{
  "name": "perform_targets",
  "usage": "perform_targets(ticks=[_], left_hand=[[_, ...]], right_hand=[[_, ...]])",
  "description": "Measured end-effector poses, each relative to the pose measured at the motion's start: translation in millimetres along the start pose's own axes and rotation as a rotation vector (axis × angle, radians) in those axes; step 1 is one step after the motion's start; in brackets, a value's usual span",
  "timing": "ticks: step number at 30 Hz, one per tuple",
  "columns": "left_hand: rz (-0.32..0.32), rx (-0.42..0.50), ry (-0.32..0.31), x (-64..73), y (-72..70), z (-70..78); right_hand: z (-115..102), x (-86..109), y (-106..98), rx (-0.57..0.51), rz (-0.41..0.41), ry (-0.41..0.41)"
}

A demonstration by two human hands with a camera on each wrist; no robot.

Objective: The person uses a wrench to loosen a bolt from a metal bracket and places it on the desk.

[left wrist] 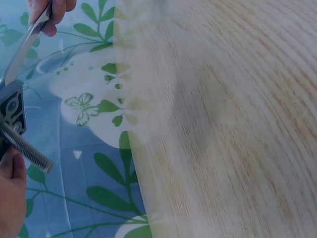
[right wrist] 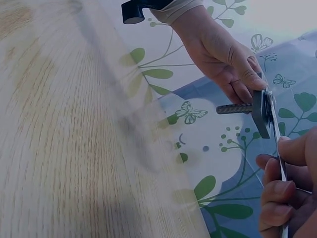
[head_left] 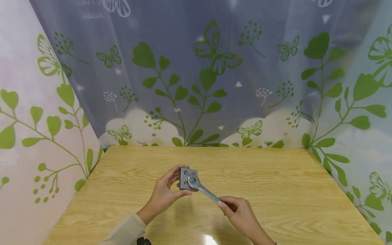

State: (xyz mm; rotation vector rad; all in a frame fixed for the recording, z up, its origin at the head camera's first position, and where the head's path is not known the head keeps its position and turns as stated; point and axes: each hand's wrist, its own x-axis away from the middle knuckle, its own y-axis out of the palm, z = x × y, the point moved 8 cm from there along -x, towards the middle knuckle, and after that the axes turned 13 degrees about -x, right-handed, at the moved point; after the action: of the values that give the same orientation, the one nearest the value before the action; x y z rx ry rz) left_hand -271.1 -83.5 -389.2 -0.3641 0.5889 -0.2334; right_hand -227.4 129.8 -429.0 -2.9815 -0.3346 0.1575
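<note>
My left hand (head_left: pixel 163 194) holds a small square metal plate (head_left: pixel 183 178) by its edges, raised over the table. The plate has holes near its corners, and a bolt head (head_left: pixel 192 178) sits on the face toward the head camera. From the opposite face juts the bolt's threaded shank (right wrist: pixel 234 108); in the left wrist view this shank (left wrist: pixel 30 152) points away from the wrench. A silver wrench (head_left: pixel 209 194) has its end around the bolt head. My right hand (head_left: pixel 240 212) grips the wrench's handle at its lower right end, fingers curled round it.
A wood-grain table (head_left: pixel 275 183) lies beneath both hands. Curtains printed with green leaves and butterflies (head_left: pixel 190 102) hang behind it and along both sides. A dark wrist device (right wrist: pixel 136 11) shows by the left sleeve (head_left: pixel 124 229).
</note>
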Motion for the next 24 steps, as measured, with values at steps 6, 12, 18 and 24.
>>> perform_targets(ticks=[6, 12, 18, 24], left_hand=[[0.003, -0.049, 0.007, 1.9, 2.5, 2.3], [0.05, -0.189, 0.043, 0.5, 3.6, 8.6], [0.049, -0.216, 0.037, -0.4, 4.8, 9.9], [0.02, -0.203, 0.008, -1.2, 5.6, 10.5]], right_hand=[[3.8, 0.1, 1.2, -0.008, 0.006, 0.01], [6.7, 1.1, 0.6, -0.021, 0.035, 0.011], [8.7, 1.5, 1.5, -0.038, 0.038, 0.013], [11.8, -0.2, 1.9, -0.055, -0.003, -0.005]])
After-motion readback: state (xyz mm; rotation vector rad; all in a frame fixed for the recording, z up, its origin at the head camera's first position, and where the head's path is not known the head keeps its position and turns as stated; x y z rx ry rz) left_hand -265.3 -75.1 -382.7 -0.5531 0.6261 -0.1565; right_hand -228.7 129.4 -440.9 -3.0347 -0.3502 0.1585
